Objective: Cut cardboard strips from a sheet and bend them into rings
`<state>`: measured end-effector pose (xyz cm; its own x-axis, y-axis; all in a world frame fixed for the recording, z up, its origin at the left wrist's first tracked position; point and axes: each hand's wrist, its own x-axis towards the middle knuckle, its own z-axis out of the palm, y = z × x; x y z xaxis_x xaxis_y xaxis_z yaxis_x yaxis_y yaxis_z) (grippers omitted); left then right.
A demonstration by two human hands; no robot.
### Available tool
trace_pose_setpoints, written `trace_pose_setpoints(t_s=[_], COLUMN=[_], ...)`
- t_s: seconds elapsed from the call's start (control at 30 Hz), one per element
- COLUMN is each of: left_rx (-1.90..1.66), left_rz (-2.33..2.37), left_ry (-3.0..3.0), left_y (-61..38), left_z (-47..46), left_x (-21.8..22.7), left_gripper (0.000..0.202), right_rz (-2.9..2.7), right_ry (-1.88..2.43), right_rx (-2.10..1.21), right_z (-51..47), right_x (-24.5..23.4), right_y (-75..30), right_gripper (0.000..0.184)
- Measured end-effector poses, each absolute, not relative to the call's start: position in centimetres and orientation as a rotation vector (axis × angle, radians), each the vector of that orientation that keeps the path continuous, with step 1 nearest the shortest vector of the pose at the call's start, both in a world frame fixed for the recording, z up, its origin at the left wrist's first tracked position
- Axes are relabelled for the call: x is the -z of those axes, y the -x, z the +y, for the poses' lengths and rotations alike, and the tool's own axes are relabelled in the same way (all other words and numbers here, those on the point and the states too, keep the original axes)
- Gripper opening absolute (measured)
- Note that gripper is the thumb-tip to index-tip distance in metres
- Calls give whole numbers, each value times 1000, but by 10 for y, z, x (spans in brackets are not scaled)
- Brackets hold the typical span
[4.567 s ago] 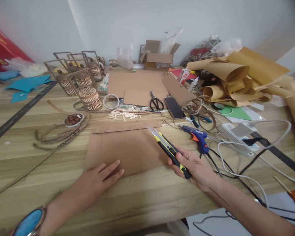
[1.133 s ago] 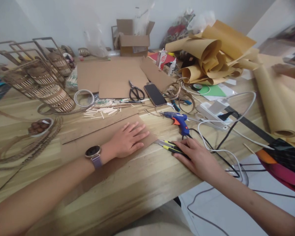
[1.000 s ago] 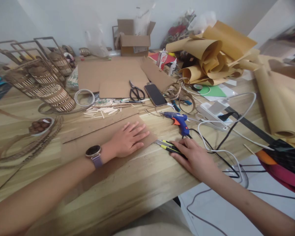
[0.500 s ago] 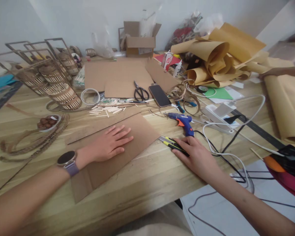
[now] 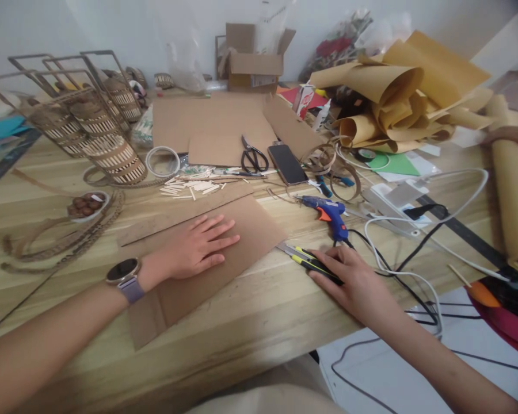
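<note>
- The cardboard sheet is laid flat on the counter – at nine o'clock from the utility knife.
- On it the left grip is rested, fingers spread, nothing grasped.
- The knife is held in the right grip – its blade pointed toward ten o'clock, near the sheet's edge.
- Scissors are placed at one o'clock.

The cardboard lay on the surface left of the cutter, with the glue gun farther back.
</note>
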<state>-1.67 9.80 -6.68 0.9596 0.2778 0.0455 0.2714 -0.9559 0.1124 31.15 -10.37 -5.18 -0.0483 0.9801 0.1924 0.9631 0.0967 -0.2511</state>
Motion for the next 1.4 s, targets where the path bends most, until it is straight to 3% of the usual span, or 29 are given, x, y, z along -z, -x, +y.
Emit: trace_pose_setpoints(t_s=[1.17,1.4], left_rx=[-184,-202], left_rz=[612,474], left_ry=[-2913,-2900], left_y=[2,31], left_z=[87,88], left_x=[64,57], left_gripper=[53,56], right_rz=[-2006,-2006], right_ry=[1959,1926], right_rx=[-168,-140], right_z=[-101,-81], right_x=[52,52], right_y=[-282,-289], right_gripper=[40,40])
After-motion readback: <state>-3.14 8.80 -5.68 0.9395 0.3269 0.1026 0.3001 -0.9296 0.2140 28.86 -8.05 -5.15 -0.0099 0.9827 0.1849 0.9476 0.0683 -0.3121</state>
